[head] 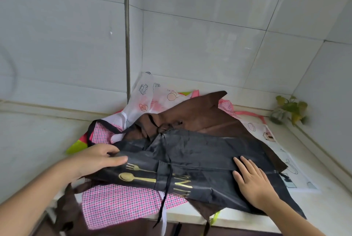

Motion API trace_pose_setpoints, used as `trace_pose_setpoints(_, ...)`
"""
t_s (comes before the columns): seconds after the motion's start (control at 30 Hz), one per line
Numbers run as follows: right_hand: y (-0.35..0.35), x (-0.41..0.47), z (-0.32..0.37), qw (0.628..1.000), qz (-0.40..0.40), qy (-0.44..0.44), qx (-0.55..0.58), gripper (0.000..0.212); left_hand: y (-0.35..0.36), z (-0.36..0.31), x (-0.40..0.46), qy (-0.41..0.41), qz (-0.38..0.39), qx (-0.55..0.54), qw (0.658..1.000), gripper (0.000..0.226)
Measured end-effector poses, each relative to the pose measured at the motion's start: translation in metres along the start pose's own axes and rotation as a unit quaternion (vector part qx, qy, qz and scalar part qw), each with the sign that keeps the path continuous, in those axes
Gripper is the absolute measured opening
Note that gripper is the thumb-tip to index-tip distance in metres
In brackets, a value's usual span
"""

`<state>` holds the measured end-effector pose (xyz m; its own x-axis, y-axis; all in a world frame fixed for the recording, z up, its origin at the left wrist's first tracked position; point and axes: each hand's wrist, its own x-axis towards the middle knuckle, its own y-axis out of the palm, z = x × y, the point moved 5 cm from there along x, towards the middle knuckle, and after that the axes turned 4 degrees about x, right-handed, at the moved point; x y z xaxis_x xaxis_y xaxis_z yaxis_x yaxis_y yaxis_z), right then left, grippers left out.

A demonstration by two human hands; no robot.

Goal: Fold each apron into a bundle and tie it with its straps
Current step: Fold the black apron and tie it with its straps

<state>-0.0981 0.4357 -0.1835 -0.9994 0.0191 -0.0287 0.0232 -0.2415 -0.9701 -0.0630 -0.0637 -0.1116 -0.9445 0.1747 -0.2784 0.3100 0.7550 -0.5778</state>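
Observation:
A black apron (pixel 198 157) with a gold fork-and-spoon print lies partly folded on top of a heap of aprons on the white counter (pixel 38 140). My left hand (pixel 99 157) grips its left edge, thumb on top and fingers curled under the fabric. My right hand (pixel 253 182) presses flat on the apron's right part, fingers straight. A thin black strap (pixel 165 192) runs down the apron and hangs over the counter's front edge.
Under the black apron lie a brown apron (pixel 196 114), a pink checked one (pixel 125 205) and a white one with drawings (pixel 150 95). Tiled walls enclose the corner, a grey pipe (pixel 127 36) rises at the back, and a small plant (pixel 289 110) stands far right.

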Motion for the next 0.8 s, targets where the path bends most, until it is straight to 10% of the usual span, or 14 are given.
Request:
trace_pose_setpoints(0.17,0.000,-0.004,-0.006,1.000,-0.005,0.003,0.002,0.061,-0.034,0.027,0.000,-0.062,-0.247,0.143,0.956,0.046)
trace_pose_setpoints(0.27,0.002,-0.005,-0.005,1.000,-0.001,0.009,-0.004,0.061,-0.024,0.034,-0.005,-0.028,-0.157,0.261,0.952,0.008)
trace_pose_setpoints(0.43,-0.009,-0.003,0.019,0.998,-0.015,0.033,-0.048,0.058,0.008,0.040,0.000,0.035,0.045,0.244,0.968,0.054)
trace_pose_setpoints(0.8,0.030,-0.008,0.111,0.992,-0.002,-0.124,-0.009,0.096,0.023,0.046,0.006,0.083,0.017,0.328,0.941,0.037)
